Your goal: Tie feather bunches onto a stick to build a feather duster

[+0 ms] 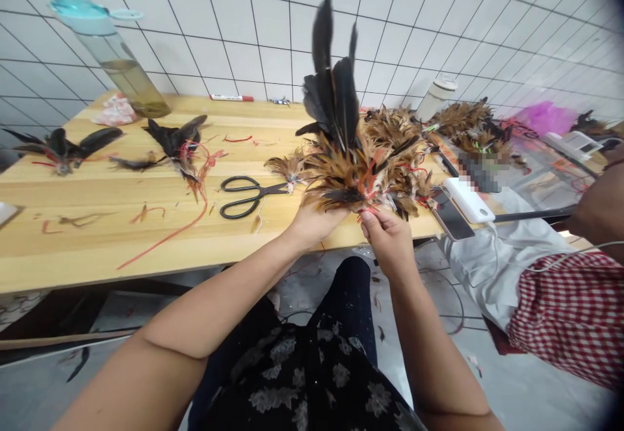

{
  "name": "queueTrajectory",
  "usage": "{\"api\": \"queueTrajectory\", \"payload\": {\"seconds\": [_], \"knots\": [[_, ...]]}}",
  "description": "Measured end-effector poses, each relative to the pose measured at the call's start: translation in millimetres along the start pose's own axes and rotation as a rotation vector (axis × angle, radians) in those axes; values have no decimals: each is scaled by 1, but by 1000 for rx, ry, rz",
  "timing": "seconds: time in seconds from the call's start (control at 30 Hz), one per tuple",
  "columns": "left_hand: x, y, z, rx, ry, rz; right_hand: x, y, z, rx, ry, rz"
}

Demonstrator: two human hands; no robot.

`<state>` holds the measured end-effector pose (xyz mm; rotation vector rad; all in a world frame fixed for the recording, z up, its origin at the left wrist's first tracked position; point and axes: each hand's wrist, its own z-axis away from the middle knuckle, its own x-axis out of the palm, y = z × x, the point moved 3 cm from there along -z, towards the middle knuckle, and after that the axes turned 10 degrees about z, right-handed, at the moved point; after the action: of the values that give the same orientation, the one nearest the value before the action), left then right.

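Both hands are up at the near edge of the wooden surface (97,223), working one feather bundle (351,171). The left hand (312,223) is curled around the base of the bundle from below, fingers closed on it, brown feathers fanning over the knuckles and tall black ones standing up from the middle. The right hand (390,236) sits just beside it, fingers pinched tight together at the bundle's base, where a bit of red string (369,208) shows; whether the pinch is on the string or on a feather quill I cannot tell. The bundle itself hovers over the surface's front edge, tilted slightly away from the person.

Black-handled scissors (248,195) lie flat on the surface just left of the hands, untouched. Further left, smaller black feather bunches (175,138) tied with red string rest well apart. A clear water bottle (112,54) with a teal lid stands at the back left. To the right, a phone (451,213) and a white power bank (468,198) lie side by side, near another person's checked sleeve (570,314).
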<state>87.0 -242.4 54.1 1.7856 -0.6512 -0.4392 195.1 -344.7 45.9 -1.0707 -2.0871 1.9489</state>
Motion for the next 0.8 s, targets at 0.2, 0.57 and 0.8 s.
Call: {"api": "queueTrajectory", "payload": {"seconds": [0.2,0.57,0.8], "knots": [[6,-4,10,-73,-52,318,-7,2,-2,102,36,-239],[11,19,55,35,-150,-191,-1,9,3,75,93,-245],[-3,7,49,51,-59,-280,2,5,7,94,44,-306]]}}
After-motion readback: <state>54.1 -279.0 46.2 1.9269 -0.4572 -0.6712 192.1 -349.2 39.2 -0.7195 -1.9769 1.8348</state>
